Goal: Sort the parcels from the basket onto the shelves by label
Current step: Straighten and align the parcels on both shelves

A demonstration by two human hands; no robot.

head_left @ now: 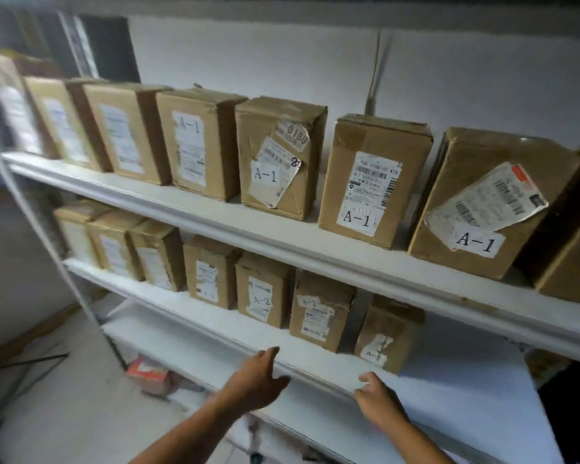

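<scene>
As I look down through the head camera, my left hand (255, 380) and my right hand (377, 398) reach toward the front edge of the middle shelf (215, 324) of a white rack. The left hand's fingers (270, 353) are released, extended and relaxed, with their tips at or just above the shelf lip; they hold nothing. The right hand's fingers (369, 380) are loosely curled against the shelf edge, also grasping nothing that I can make out.

On the middle shelf, a row of brown cardboard parcels stands upright, several bearing "A-2" labels. The rightmost A-2 parcel (387, 333) stands just beyond my right hand, apart from the fingers. To its left stands a second A-2 parcel (318, 313), then a third A-2 parcel (262, 296); further parcels continue leftward, their labels blurred.

On the top shelf (282, 239), a row of larger parcels stands upright, those on the right marked "A-1": a centre A-1 parcel (278, 155), a tall A-1 parcel (372, 182) to its right, and a wide A-1 parcel (493, 202) farther right.

Below, on the lowest visible shelf to the left, lies a small red-and-white box (148, 375). The basket is outside my view.
</scene>
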